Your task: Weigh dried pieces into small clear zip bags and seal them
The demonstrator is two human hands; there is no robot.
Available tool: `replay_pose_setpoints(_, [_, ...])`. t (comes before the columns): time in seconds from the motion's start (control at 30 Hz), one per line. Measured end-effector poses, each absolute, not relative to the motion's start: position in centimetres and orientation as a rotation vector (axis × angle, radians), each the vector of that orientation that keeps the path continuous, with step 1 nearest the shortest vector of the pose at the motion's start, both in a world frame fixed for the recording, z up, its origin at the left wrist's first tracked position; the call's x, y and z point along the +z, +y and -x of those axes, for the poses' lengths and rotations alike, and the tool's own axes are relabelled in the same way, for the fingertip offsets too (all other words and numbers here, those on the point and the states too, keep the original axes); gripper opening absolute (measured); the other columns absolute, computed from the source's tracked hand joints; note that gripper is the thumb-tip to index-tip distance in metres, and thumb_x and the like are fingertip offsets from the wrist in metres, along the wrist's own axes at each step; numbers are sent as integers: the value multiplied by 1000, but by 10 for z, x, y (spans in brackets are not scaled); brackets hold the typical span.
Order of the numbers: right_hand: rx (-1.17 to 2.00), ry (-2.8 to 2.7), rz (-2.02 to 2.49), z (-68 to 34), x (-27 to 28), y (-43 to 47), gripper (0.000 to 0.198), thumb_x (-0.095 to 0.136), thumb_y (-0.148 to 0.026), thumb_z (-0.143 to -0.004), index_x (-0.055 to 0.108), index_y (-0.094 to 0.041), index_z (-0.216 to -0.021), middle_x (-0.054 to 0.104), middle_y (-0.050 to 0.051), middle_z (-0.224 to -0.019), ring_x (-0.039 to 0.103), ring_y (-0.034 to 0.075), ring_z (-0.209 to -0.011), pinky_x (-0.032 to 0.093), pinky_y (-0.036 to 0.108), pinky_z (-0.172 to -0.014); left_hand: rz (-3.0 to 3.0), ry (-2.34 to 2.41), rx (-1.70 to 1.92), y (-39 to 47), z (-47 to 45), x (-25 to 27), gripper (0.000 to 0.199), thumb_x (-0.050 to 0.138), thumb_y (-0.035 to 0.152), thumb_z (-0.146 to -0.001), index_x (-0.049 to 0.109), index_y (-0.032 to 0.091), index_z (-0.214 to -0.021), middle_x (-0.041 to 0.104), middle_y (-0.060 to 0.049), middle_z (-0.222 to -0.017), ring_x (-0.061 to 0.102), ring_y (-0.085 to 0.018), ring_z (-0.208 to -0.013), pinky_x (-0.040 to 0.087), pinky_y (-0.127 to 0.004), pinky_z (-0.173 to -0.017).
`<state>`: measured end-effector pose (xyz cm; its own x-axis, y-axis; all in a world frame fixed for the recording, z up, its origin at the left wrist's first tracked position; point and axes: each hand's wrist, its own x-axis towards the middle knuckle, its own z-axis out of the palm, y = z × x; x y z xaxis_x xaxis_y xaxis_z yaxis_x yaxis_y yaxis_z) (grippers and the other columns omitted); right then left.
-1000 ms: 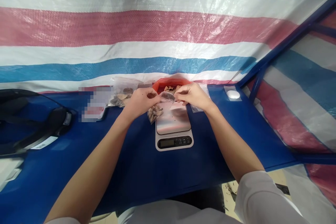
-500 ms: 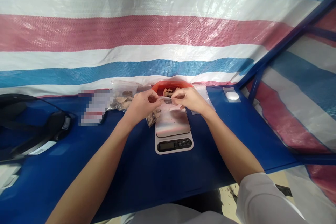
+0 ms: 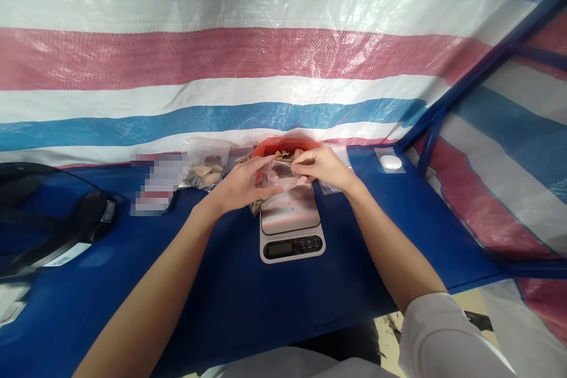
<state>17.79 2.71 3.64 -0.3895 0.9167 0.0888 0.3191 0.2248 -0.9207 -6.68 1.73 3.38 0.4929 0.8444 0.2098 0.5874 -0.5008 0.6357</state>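
- Nearest the camera, two bare forearms reach forward over one blue table (image 3: 230, 295), whose top looks smooth and slightly glossy; a white sleeve covers the right upper arm.
- One kitchen scale (image 3: 290, 228) sits flat on the table between the arms: a rectangular white body with a dark display strip and three small round buttons on the near edge, and a brushed metal weighing plate behind them.
- The left hand (image 3: 241, 184) cups one small clear plastic bag (image 3: 277, 176) from the side, thumb on top and fingers curled under it, so the grip is closed on the bag.
- The right hand (image 3: 321, 166) pinches the bag's upper edge between thumb and forefinger, a narrow, closed pinch.
- The bag is thin, crinkled film, held above the far end of the scale plate, not resting on it; brown dried pieces show at its lower left.
- Just behind the hands is one red plastic bag (image 3: 283, 144), open-mouthed, with tan dried slices inside.
- To its left, one filled clear pouch (image 3: 206, 164) of similar brown pieces leans by the wall.
- Far right on the table lies one small flat clear packet holding a white oval object (image 3: 390, 161).
- At the far left edge is one black curved strap-like device (image 3: 66, 224).
- Behind everything hangs a woven tarpaulin (image 3: 266, 53) striped white, red and blue.
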Motion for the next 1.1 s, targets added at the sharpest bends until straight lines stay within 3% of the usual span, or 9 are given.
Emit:
replay_pose_setpoints(0.13, [1083,-1874,1145,-181,38,28,23,71,-40,-83,80,-19,-83,72,1,-71,65,14,-60,54,26,-58,-2257,1168,724,20,70,27,81,74,67,-73,60,21,-138,72,-10,-118,66,-29,-105,50,-41,-100])
replay_pose_setpoints(0.33, [881,-1783,1105,-173,54,17,21,73,-41,-84,81,-23,-91,78,3,-89,72,21,-82,56,32,-76,-2300,1167,753,20,63,21,72,72,59,-80,58,23,-141,72,-9,-115,66,-28,-106,49,-41,-101])
replay_pose_setpoints(0.57, [540,-2059,1290,-145,50,9,21,70,-34,-88,80,-22,-74,71,3,-73,62,18,-74,46,32,-74,-2324,1155,819,20,55,16,70,73,52,-81,59,19,-140,70,-11,-126,62,-30,-117,49,-42,-104])
replay_pose_setpoints(0.67, [459,-2106,1398,-139,45,10,17,73,-38,-86,83,-25,-81,72,3,-78,61,21,-78,45,33,-74,-2332,1116,828,20,54,15,68,70,53,-83,59,17,-140,71,-11,-123,64,-28,-113,51,-39,-99])
replay_pose_setpoints(0.8, [523,-2113,1392,-138,39,13,14,70,-33,-87,83,-27,-84,75,2,-84,61,22,-86,46,34,-77,-2323,1099,866,20,53,14,72,70,57,-82,60,14,-139,70,-13,-126,66,-28,-110,52,-39,-99])
replay_pose_setpoints(0.93, [679,-2066,1241,-143,36,19,20,63,-21,-87,80,-21,-74,72,1,-75,59,17,-78,45,30,-75,-2309,1137,851,20,54,15,74,71,61,-80,61,16,-138,71,-12,-124,66,-29,-108,51,-41,-100])
replay_pose_setpoints(1.1, [1043,-1831,951,-152,37,23,15,69,-30,-82,77,-17,-79,71,1,-77,59,13,-70,47,27,-69,-2294,1179,813,20,62,20,68,72,60,-79,65,19,-132,74,-9,-114,67,-26,-98,52,-38,-91])
